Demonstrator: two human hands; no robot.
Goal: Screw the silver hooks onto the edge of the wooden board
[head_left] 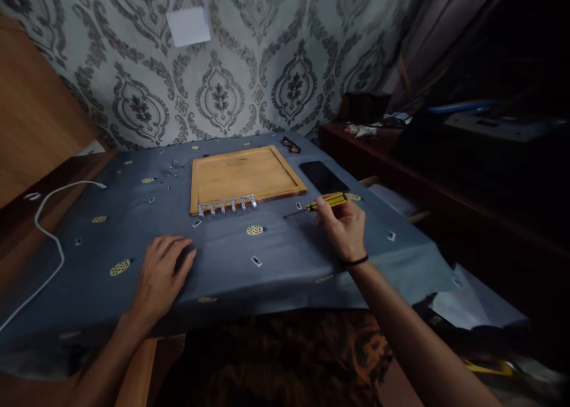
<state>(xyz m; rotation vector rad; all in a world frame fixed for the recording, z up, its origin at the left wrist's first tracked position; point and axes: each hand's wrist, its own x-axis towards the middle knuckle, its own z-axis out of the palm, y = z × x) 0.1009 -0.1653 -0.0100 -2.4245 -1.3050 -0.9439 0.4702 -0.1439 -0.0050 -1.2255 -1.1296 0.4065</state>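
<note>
My right hand [345,226] grips a screwdriver [330,202] by its yellow and black handle, and the thin shaft points left just above the tablecloth. On the cloth at the left, my left hand [164,270] rests with its fingers loosely apart and nothing in it. Beyond both hands lies a framed wooden board [243,175]. Along its near edge sits a row of metal hooks [228,206], several small prongs on one strip. Small loose metal bits [174,167], perhaps screws, are scattered left of the board.
A black phone [323,177] lies right of the board, with dark-framed glasses [291,145] behind it. A white cable [56,235] curves along the left side. The patterned blue tablecloth [285,264] hangs over the near edge. An open drawer [394,202] is at the right.
</note>
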